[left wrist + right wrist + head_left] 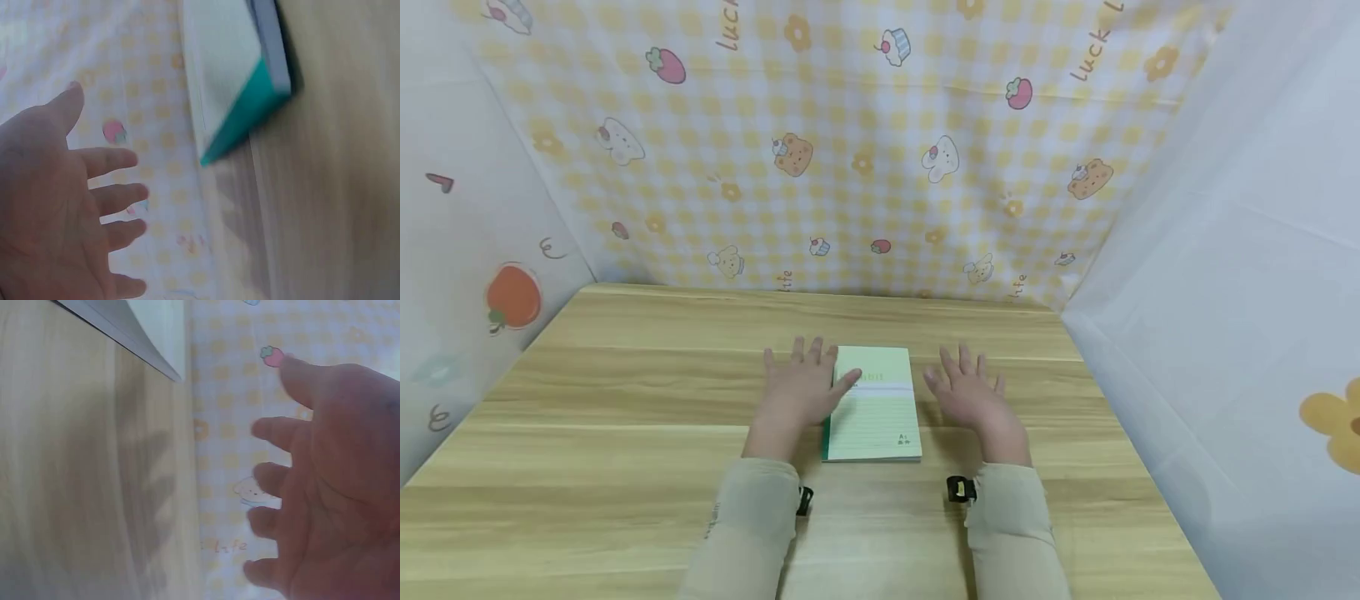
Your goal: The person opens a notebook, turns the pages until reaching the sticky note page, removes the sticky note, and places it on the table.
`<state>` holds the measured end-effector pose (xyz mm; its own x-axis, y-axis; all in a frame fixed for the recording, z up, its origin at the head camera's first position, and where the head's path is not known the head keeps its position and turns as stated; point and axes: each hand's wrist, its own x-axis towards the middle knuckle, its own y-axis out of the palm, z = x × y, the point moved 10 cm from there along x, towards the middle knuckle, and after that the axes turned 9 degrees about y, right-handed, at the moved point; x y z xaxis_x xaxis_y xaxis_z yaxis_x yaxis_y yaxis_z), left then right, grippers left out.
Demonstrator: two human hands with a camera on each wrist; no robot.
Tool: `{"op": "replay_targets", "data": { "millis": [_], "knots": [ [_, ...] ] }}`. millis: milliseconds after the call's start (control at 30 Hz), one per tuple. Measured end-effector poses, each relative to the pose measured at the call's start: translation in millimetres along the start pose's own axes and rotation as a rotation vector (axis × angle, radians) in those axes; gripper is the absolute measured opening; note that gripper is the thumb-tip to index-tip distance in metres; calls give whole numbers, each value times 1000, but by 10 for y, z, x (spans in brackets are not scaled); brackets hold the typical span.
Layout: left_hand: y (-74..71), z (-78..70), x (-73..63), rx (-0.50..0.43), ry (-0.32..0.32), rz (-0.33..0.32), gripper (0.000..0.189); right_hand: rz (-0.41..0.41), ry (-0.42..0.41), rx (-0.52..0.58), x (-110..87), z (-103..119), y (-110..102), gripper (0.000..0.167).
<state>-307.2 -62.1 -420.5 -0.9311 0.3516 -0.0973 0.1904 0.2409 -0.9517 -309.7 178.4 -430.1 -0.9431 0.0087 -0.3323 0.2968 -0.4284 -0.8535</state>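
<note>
A closed, pale-green notebook [876,417] lies flat on the wood-grain tabletop [625,400], its front cover printed with lines, its spine [247,109] darker green.

- A screened-off tabletop booth; whether it stands in a home, lab or office cannot be told.
- Table [587,492]: wood-grain top, its far edge by the back cloth [850,100].
- Back cloth: yellow-and-white check, printed with strawberries, cupcakes, cartoon animals.
- Left sheet [452,125], right sheet [1210,317]: whitish, sparsely printed, flanking the table.

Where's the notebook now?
In the head view, the notebook lies on the table, the left hand at its left, the right hand at its right.
</note>
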Motion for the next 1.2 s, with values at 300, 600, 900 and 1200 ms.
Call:
{"op": "replay_targets", "data": {
  "millis": [300,600,900,1200],
  "knots": [
    [274,-746,-51,-14,171,119,77,112,-9,-18,-174,-48,33,73],
    [510,-1172,-88,44,243,151,74,140,8,-41,-280,-106,81,74],
    [541,-1257,-174,29,259,174,49,137,-10,-52,-326,-77,166,60],
    [312,-1286,-249,-35,355,85,38,62,-49,-135,-259,71,334,34]
  ]
}}
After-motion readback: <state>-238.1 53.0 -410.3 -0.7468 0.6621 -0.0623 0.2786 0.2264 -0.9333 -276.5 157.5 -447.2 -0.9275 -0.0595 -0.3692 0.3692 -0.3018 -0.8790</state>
